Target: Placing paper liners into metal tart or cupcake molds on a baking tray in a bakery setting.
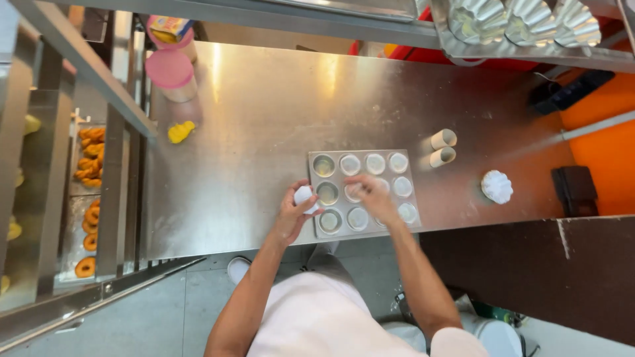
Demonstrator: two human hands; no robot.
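While the left hand (294, 210) curls closed around a small stack of white paper liners (304, 195) just off the muffin tray's (364, 192) left edge, keeping them within reach, the right hand (372, 195) rests over the tray's middle cups, fingers bent down and lightly spread; whether it pinches a liner I cannot tell. Most cups show white liners already, and the tray sits at the near edge of the steel table (264, 119), close to the person's body.

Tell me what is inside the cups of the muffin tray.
Most cups of the muffin tray hold white paper liners. The three cups in the left column look bare metal. The right hand covers part of the middle cups, so their contents there cannot be seen. The left hand holds a liner stack.
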